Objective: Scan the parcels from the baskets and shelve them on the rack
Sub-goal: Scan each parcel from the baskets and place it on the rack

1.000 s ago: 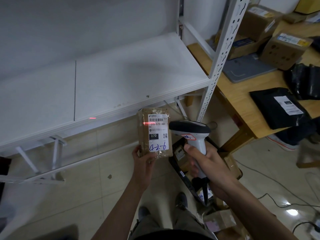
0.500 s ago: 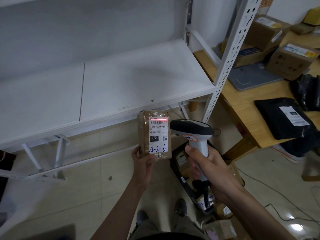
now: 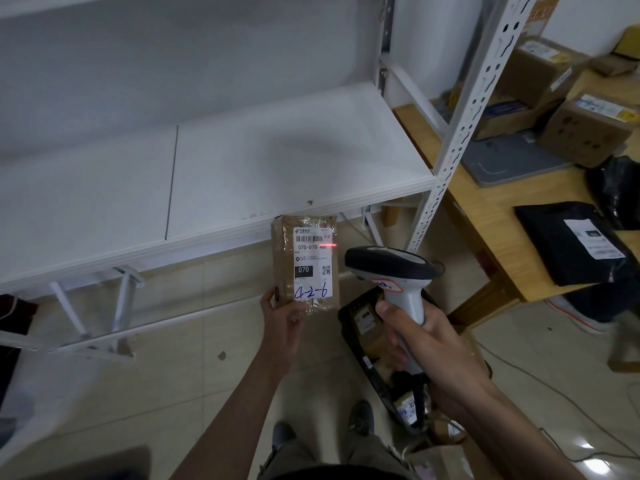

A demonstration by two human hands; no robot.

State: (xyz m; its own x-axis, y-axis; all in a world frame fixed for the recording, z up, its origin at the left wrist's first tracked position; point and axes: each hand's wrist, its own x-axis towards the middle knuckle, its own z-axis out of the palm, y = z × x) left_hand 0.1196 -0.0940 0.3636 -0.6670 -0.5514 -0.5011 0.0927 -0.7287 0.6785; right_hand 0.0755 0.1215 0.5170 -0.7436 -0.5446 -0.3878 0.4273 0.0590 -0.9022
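My left hand [image 3: 282, 318] holds a small brown parcel [image 3: 282, 268] upright by its bottom edge, just below the front lip of the white rack shelf [image 3: 242, 168]. Its white label shows a barcode and a handwritten blue number. My right hand [image 3: 419, 337] grips a white and black barcode scanner [image 3: 391, 268] to the right of the parcel, with its head pointing at the label. A red laser line lies across the label's right edge near the barcode. A black basket [image 3: 349, 315] with more parcels sits on the floor, partly hidden under my right hand.
The rack's perforated white upright [image 3: 460, 133] stands at the right. Beyond it a wooden table [image 3: 491, 216] carries cardboard boxes [image 3: 585, 133], a grey pad and a black mailer bag [image 3: 568, 247]. Cables trail over the tiled floor at the right. My shoes show at the bottom.
The red laser line has shifted from the barcode's middle to the label's right edge. Parcel and scanner stay in nearly the same place; my view has tilted slightly.
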